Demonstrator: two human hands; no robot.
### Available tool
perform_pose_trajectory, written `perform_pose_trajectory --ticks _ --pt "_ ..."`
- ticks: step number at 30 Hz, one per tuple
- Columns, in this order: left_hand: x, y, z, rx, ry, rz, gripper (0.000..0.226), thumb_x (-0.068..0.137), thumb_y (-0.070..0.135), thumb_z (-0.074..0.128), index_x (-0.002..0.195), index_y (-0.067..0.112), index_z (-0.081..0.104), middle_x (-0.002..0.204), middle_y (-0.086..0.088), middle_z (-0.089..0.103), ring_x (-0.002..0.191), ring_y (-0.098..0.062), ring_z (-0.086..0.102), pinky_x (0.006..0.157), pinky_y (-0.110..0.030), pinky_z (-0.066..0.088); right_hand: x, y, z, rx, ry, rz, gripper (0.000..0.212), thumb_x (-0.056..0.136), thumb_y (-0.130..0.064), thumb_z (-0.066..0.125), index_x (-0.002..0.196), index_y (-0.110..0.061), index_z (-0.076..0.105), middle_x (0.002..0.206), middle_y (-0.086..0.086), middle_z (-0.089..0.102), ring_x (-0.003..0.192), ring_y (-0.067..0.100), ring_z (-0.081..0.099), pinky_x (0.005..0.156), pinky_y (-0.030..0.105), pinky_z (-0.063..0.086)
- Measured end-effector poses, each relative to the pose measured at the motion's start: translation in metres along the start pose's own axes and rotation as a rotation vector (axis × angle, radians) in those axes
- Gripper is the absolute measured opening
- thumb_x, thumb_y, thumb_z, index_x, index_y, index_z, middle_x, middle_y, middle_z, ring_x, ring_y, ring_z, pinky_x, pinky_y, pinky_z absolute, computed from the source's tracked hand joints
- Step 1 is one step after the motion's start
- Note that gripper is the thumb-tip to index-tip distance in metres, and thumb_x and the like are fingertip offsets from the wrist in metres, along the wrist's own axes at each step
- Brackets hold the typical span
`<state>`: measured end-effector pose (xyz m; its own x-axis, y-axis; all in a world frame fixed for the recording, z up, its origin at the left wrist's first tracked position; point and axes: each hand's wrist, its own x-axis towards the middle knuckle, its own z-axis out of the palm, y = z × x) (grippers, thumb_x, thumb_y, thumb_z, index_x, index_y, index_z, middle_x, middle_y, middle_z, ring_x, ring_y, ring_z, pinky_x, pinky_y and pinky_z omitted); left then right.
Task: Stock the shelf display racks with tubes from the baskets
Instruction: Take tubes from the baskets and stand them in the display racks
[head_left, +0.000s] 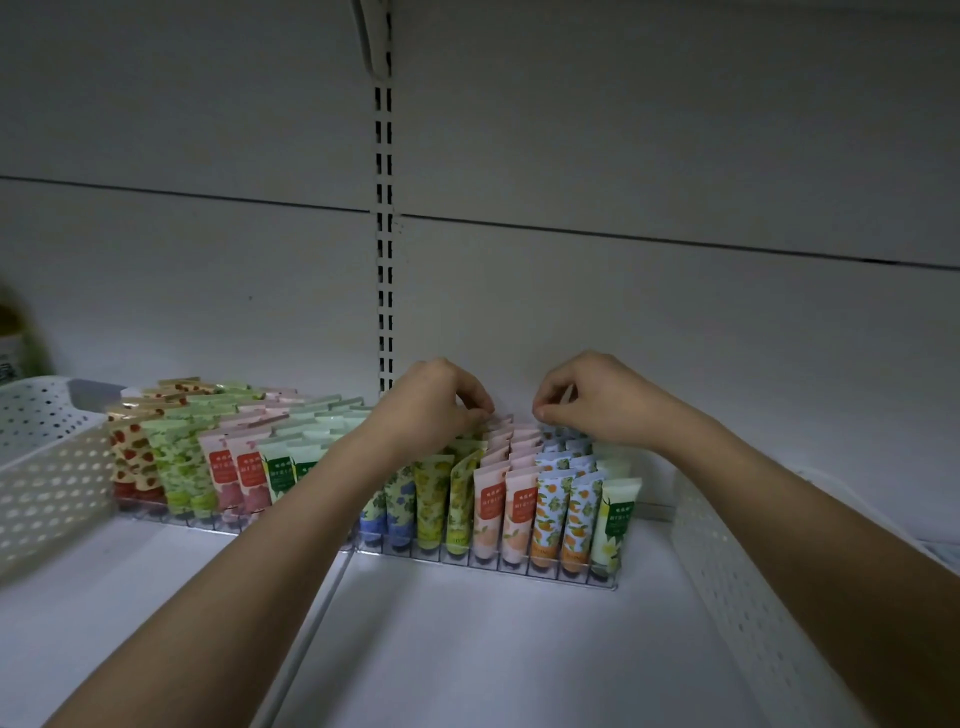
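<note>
Head view shows both forearms reaching forward over the shelf, wrists bent down. Fingers of the left hand curl and pinch the top of a pink tube at the back of the right rack. Right hand hovers beside it, fingertips pinched together; whether they touch a tube I cannot tell. White baskets flank both forearms.

glossy tubes, perforated plastic basket
</note>
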<state>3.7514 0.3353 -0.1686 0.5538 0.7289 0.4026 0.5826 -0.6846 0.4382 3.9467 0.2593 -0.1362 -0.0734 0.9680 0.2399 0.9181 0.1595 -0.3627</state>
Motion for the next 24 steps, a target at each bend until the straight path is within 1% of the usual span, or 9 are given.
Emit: perform_pose_trajectory --ticks 1,3,5,7,11,15,19,22,24 --pt "0.002 0.0 0.001 0.003 -0.018 -0.004 0.007 0.084 0.023 0.071 0.085 0.027 0.077 0.074 0.021 0.065 0.06 0.012 0.053 0.052 -0.004 0.033 0.001 0.001 0.001 -0.007 -0.011 0.003 0.007 0.086 -0.014 0.07 0.087 -0.014 0.077 0.082 -0.006 0.072 0.067 -0.006 0.058 0.058 0.003 0.04" --pt "0.004 0.002 0.004 0.014 -0.053 -0.003 0.008 0.085 0.022 0.071 0.087 0.024 0.078 0.084 0.014 0.072 0.064 0.011 0.055 0.057 -0.005 0.037 0.003 0.002 0.003 -0.02 -0.035 0.007 0.006 0.085 -0.015 0.071 0.087 -0.015 0.077 0.083 -0.005 0.073 0.07 -0.002 0.062 0.057 0.005 0.042" --pt "0.005 0.003 0.004 0.023 -0.072 0.002 0.009 0.085 0.021 0.07 0.089 0.023 0.079 0.087 0.012 0.074 0.068 0.007 0.058 0.066 -0.011 0.044 0.005 0.003 0.007 -0.025 -0.054 0.008 0.006 0.084 -0.016 0.071 0.087 -0.016 0.077 0.084 -0.004 0.074 0.074 0.003 0.066 0.058 0.007 0.046" --pt "0.007 0.005 0.004 0.037 -0.077 0.015 0.01 0.085 0.019 0.07 0.088 0.022 0.079 0.087 0.01 0.075 0.071 0.002 0.061 0.071 -0.016 0.048 0.006 0.003 0.01 -0.035 -0.068 0.005 0.006 0.084 -0.017 0.072 0.087 -0.017 0.077 0.084 -0.005 0.075 0.074 0.003 0.066 0.058 0.006 0.046" --pt "0.01 0.007 0.003 0.061 -0.118 0.039 0.01 0.083 0.019 0.071 0.087 0.022 0.079 0.086 0.01 0.075 0.073 -0.001 0.063 0.074 -0.02 0.051 0.008 0.003 0.014 -0.041 -0.085 0.004 0.006 0.083 -0.017 0.073 0.087 -0.017 0.078 0.082 -0.007 0.074 0.076 0.004 0.067 0.064 0.011 0.048" --pt "0.012 0.007 0.004 0.089 -0.175 0.042 0.012 0.082 0.019 0.073 0.091 0.023 0.079 0.09 0.01 0.075 0.073 -0.001 0.062 0.072 -0.016 0.047 0.01 0.003 0.016 -0.045 -0.089 0.003 0.005 0.082 -0.017 0.074 0.085 -0.018 0.077 0.081 -0.009 0.074 0.073 0.0 0.065 0.06 0.007 0.044" --pt "0.014 0.009 0.004 0.11 -0.198 0.043 0.014 0.082 0.018 0.073 0.095 0.022 0.079 0.094 0.008 0.075 0.08 -0.004 0.065 0.078 -0.019 0.049 0.01 0.004 0.018 -0.045 -0.086 0.006 0.004 0.082 -0.016 0.074 0.085 -0.018 0.077 0.081 -0.007 0.074 0.071 0.0 0.064 0.063 0.01 0.045" --pt "0.014 0.01 0.003 0.124 -0.202 0.055 0.015 0.082 0.015 0.072 0.094 0.022 0.079 0.094 0.007 0.076 0.082 -0.006 0.067 0.08 -0.023 0.052 0.011 0.004 0.019 -0.044 -0.08 0.013 0.004 0.083 -0.016 0.074 0.085 -0.017 0.077 0.081 -0.006 0.074 0.073 0.003 0.066 0.066 0.015 0.048" --pt "0.013 0.011 0.003 0.126 -0.202 0.062 0.016 0.083 0.013 0.071 0.093 0.022 0.079 0.093 0.007 0.076 0.081 -0.007 0.067 0.081 -0.024 0.053 0.012 0.003 0.019 -0.042 -0.072 0.016 0.004 0.082 -0.016 0.074 0.085 -0.016 0.077 0.08 -0.006 0.074 0.072 0.003 0.066 0.065 0.015 0.048"
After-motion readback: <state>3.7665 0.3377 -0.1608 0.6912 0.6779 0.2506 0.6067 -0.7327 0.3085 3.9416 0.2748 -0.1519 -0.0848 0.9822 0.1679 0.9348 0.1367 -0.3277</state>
